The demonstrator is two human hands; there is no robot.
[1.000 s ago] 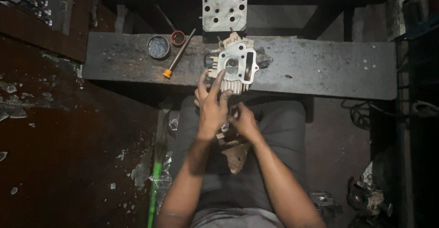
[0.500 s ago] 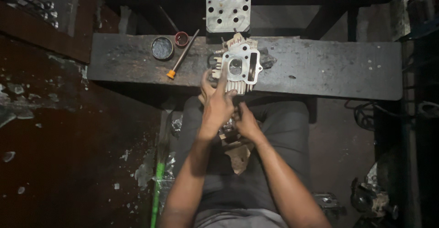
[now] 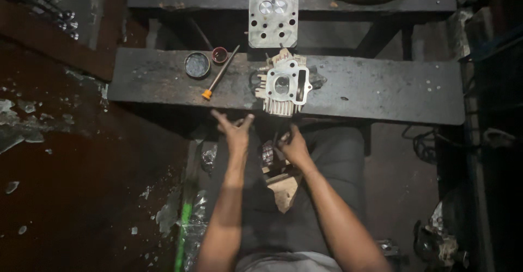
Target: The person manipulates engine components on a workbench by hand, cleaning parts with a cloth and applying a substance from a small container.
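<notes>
A finned metal cylinder head [image 3: 283, 84] sits at the near edge of a dark workbench [image 3: 381, 86]. My left hand [image 3: 234, 131] hovers just below the bench edge, to the left of the head. Its fingers are spread and it holds nothing. My right hand [image 3: 294, 145] is over my lap with the fingers curled; whether it pinches some small dark part is unclear. Between my knees lies a pale piece of wood [image 3: 284, 187] with small parts around it.
A second flat metal head [image 3: 273, 13] leans on the shelf behind. On the bench's left stand a round tin [image 3: 196, 65], a small red cap [image 3: 219, 55] and a thin tool with an orange handle [image 3: 219, 74]. A green rod [image 3: 182, 234] lies on the littered floor.
My left hand has drawn back off the cylinder head toward me and now hangs free with its fingers apart. The right hand has hardly moved.
</notes>
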